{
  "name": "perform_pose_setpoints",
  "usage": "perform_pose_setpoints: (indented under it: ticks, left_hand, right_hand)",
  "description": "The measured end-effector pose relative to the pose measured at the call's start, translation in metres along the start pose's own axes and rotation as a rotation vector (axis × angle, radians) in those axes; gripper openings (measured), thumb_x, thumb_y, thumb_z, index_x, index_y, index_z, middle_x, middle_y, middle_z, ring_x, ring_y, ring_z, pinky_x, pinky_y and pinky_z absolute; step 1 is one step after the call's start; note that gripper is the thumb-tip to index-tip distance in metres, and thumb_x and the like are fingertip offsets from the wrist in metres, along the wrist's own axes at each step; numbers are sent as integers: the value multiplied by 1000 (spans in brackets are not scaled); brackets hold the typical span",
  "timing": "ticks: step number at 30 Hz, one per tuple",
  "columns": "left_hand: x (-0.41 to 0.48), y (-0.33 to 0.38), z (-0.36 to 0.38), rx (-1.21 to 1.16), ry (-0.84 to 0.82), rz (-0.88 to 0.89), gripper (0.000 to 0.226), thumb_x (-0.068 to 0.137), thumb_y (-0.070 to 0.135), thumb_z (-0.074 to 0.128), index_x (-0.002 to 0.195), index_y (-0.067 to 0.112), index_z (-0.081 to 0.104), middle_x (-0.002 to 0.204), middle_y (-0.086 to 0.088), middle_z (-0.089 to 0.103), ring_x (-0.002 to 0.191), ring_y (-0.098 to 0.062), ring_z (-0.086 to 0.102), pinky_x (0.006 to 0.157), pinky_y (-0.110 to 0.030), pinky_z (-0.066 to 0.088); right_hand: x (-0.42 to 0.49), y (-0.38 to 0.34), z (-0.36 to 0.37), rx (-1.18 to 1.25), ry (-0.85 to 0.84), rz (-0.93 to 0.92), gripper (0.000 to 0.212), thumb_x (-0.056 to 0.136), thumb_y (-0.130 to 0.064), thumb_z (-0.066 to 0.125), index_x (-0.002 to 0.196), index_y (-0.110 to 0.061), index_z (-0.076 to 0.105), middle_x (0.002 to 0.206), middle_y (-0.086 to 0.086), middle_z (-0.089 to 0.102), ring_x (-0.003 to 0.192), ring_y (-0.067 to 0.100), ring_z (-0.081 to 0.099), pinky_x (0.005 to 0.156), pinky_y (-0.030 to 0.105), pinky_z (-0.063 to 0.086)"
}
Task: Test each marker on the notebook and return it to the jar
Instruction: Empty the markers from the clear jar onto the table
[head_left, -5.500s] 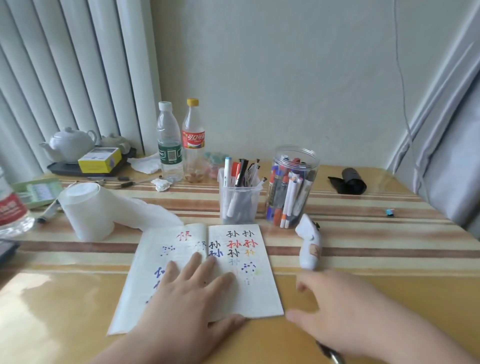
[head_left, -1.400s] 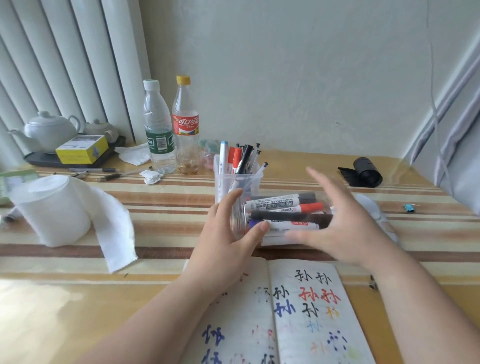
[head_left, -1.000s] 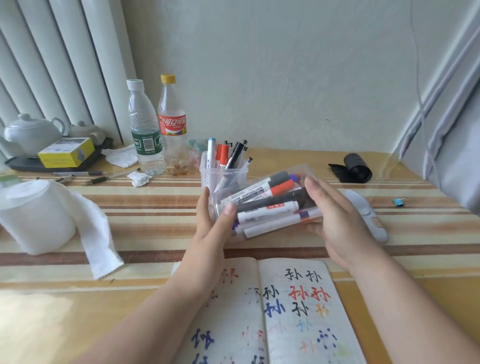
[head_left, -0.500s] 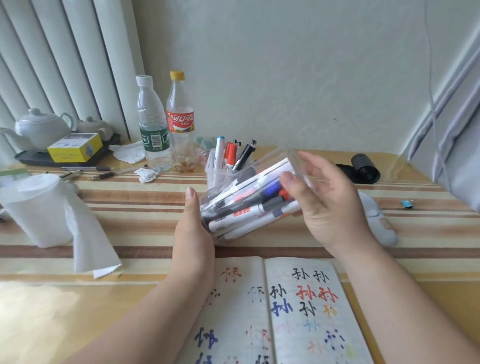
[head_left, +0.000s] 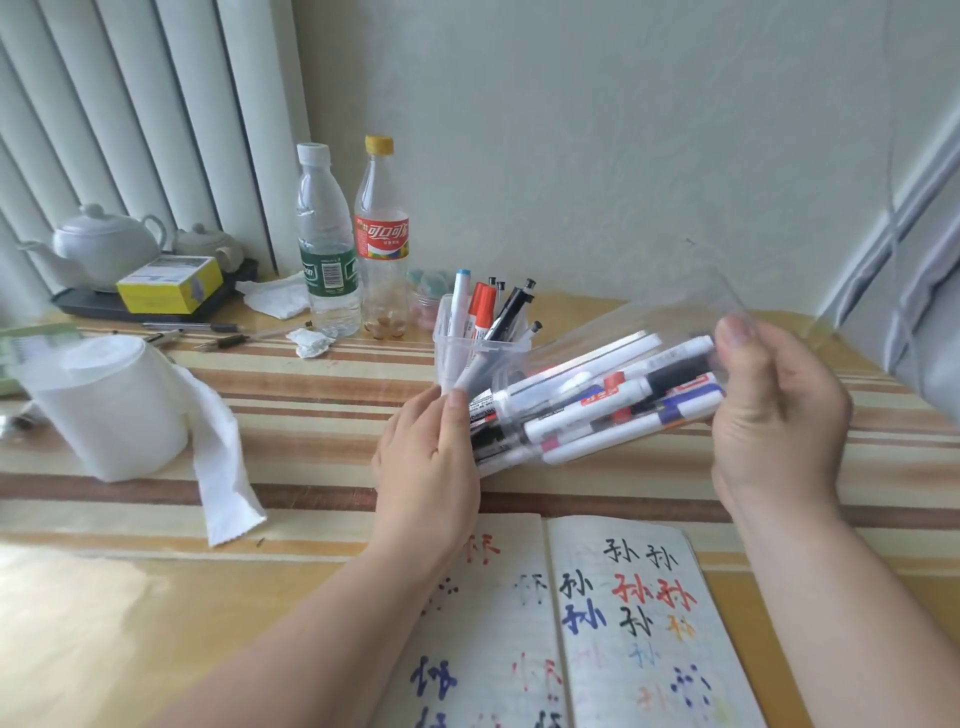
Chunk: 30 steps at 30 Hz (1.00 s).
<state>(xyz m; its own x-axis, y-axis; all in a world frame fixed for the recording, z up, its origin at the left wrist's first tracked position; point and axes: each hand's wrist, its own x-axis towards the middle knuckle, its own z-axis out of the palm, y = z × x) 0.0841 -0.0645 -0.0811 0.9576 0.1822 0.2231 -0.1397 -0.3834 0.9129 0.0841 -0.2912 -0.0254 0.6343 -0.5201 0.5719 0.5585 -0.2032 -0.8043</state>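
Observation:
A clear plastic jar (head_left: 597, 395) full of several markers (head_left: 613, 415) is held tilted above the table, its mouth pointing up to the right. My left hand (head_left: 426, 462) cups the jar's base, thumb against it. My right hand (head_left: 774, 415) grips the jar near its mouth, and is blurred. The open notebook (head_left: 623, 623) lies below on the table, its pages covered in black, red, blue and orange test marks.
A clear square cup of pens (head_left: 472, 338) stands just behind the jar. Two plastic bottles (head_left: 353, 244) stand further back. A paper roll (head_left: 109, 405) sits at the left, a teapot on a tray (head_left: 104, 249) far left. A grey curtain (head_left: 924, 260) hangs at the right.
The upright jar was laid on its side, then lifted by both hands. In the last half second its mouth end has risen and swung right.

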Motion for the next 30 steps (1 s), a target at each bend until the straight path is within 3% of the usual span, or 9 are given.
perform_pose_setpoints:
  ticks: [3,6,10,11,13,16,20,26,30]
  left_hand:
    - [1,0,-2,61,-11,4,47,110,47,30,137,29,63,145,11,54,142,-15,38,122,-49,25]
    - [0,0,-4,125,-22,-3,41,107,45,38,138,32,60,140,14,55,139,-15,38,120,-48,28]
    - [-2,1,-4,277,-81,6,48,102,58,37,144,40,53,147,13,50,142,-15,31,120,-45,24]
    - [-3,1,-4,300,-93,9,49,102,60,37,144,41,52,149,13,48,144,-15,29,121,-45,23]
    - [-4,0,-4,361,-116,17,50,101,62,38,146,44,49,153,12,44,147,-15,24,122,-46,20]
    - [-5,-2,-4,523,-148,57,58,96,69,40,148,44,46,157,11,40,149,-19,21,123,-47,19]
    - [-6,-4,-2,602,-129,109,62,94,72,41,148,42,47,155,11,42,146,-18,25,121,-44,23]
    - [-3,7,6,573,-59,119,43,104,56,30,132,36,55,146,8,46,144,-21,27,123,-55,6]
    - [-12,8,-5,414,-193,268,67,89,86,19,137,47,46,146,21,38,149,-9,17,124,-58,-5]
  right_hand:
    - [3,4,1,11,42,81,41,72,-77,72,83,-37,79,78,-18,73,85,4,69,78,25,51]
    - [6,4,-2,-21,54,122,28,74,-63,78,83,-37,81,82,-12,77,90,13,72,84,41,59]
    - [28,-1,-24,5,190,171,38,73,-62,80,76,-24,76,82,11,67,90,46,71,74,69,56]
    - [30,0,-28,4,184,199,40,73,-60,81,76,-21,75,84,15,64,91,50,70,75,68,56]
    - [29,2,-35,-7,163,245,41,73,-57,82,75,-16,73,83,17,62,80,38,68,71,53,53]
    - [32,-3,-41,27,260,393,36,67,-58,79,68,-23,72,74,1,68,62,20,66,54,31,52]
    - [33,1,-44,66,350,591,35,57,-66,76,65,-32,74,84,-7,73,70,18,70,59,29,58]
    - [27,2,-33,61,285,553,39,59,-66,72,74,-30,77,82,-10,77,55,10,68,45,19,47]
    - [26,1,-38,-2,254,497,31,64,-66,70,64,-36,75,72,-10,71,56,11,66,47,22,46]
